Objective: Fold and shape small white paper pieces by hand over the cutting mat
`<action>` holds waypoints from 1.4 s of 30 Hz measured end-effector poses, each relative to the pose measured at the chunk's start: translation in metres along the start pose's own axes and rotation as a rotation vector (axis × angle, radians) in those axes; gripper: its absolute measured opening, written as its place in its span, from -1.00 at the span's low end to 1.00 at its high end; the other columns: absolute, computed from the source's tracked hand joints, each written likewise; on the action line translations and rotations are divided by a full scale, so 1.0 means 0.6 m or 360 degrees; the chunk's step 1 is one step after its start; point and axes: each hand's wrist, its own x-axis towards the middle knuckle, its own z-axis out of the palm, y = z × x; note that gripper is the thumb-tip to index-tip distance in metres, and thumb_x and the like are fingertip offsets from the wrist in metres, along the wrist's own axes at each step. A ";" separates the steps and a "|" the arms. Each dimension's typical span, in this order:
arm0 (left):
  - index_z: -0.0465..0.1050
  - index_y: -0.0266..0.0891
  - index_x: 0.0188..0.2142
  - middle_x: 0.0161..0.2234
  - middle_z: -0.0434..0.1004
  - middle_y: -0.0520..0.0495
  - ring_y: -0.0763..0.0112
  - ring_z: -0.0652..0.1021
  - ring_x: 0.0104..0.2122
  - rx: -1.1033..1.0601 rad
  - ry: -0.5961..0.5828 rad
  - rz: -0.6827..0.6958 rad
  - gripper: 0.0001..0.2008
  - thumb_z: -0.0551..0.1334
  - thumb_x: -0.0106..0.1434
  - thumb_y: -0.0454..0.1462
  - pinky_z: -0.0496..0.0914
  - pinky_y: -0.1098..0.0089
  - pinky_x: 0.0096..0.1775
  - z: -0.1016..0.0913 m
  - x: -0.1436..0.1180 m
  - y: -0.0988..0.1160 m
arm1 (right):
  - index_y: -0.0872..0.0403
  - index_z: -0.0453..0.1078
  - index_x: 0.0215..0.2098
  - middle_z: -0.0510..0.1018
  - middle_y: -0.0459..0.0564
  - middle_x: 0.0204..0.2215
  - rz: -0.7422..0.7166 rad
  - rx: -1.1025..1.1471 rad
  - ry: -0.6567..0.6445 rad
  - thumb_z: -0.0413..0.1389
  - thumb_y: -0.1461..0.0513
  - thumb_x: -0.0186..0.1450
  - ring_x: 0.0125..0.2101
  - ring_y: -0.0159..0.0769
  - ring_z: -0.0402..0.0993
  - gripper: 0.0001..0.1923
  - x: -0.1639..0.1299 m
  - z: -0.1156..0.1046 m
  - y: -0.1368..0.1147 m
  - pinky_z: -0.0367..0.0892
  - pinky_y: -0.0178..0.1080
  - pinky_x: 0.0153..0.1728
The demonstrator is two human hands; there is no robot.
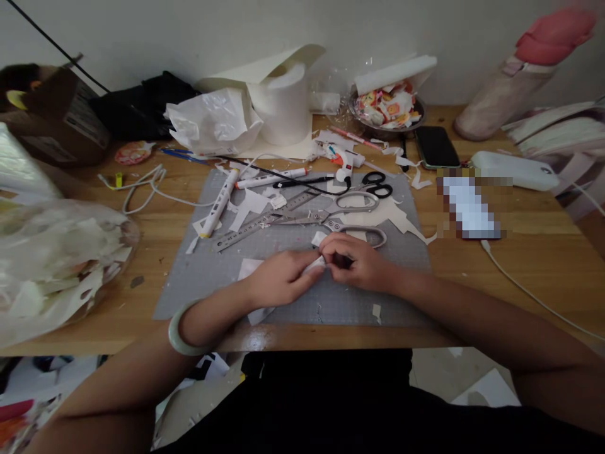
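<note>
Over the grey cutting mat (293,315), both hands meet at a small piece of white paper (317,265). My left hand (283,276) pinches it from the left, with a bangle (178,328) on that wrist. On the other side my right hand (354,261) has its fingers curled against the paper's right end, thumb and forefinger together. Just beyond the hands lie large grey metal scissors (331,221) and a steel ruler (243,232). White paper scraps (250,205) are scattered around them, and another sheet is partly hidden under my left forearm.
Markers (220,205), a glue gun (343,165) and black-handled scissors (378,184) lie at the mat's back. A bag of scraps (61,271) sits left. Behind stand a paper roll (283,107), a bowl (387,129) and a pink-lidded bottle (505,94). Two phones (437,148) lie right, one charging by cable.
</note>
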 end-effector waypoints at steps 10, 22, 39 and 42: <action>0.33 -0.27 -0.33 -0.46 0.46 -0.02 0.45 0.43 -0.50 0.0020 0.0018 -0.0005 -0.79 -0.01 0.28 -0.22 0.31 0.44 -0.41 0.001 0.002 0.002 | 0.07 0.20 -0.45 0.37 -0.09 -0.39 0.0015 0.0080 0.0192 0.06 0.36 0.10 -0.49 -0.47 0.24 -0.90 -0.001 0.002 -0.004 0.21 -0.39 -0.51; 0.26 -0.26 -0.40 -0.52 0.36 0.01 0.44 0.37 -0.52 -0.0041 0.0002 0.0039 -0.71 -0.12 0.33 -0.20 0.27 0.43 -0.41 -0.004 -0.001 0.000 | 0.08 0.20 -0.43 0.36 -0.07 -0.37 -0.0010 -0.0029 0.0025 0.02 0.38 0.13 -0.46 -0.47 0.22 -0.90 -0.001 0.001 -0.001 0.20 -0.39 -0.49; 0.21 -0.23 -0.44 -0.53 0.34 0.01 0.43 0.36 -0.52 -0.0053 -0.0033 0.0040 -0.68 -0.16 0.34 -0.20 0.27 0.42 -0.41 -0.003 -0.002 -0.001 | 0.05 0.24 -0.37 0.35 -0.08 -0.35 -0.0114 -0.0123 -0.0029 0.03 0.36 0.19 -0.36 -0.41 0.29 -0.91 -0.003 0.001 0.001 0.26 -0.33 -0.35; 0.17 -0.22 -0.47 -0.56 0.30 0.03 0.44 0.34 -0.54 -0.0077 -0.0040 0.0047 -0.69 -0.16 0.34 -0.21 0.26 0.42 -0.42 -0.004 -0.002 0.001 | 0.06 0.23 -0.40 0.36 -0.09 -0.38 -0.0111 -0.0075 -0.0030 0.02 0.36 0.19 -0.39 -0.42 0.28 -0.92 -0.002 0.000 0.000 0.25 -0.34 -0.37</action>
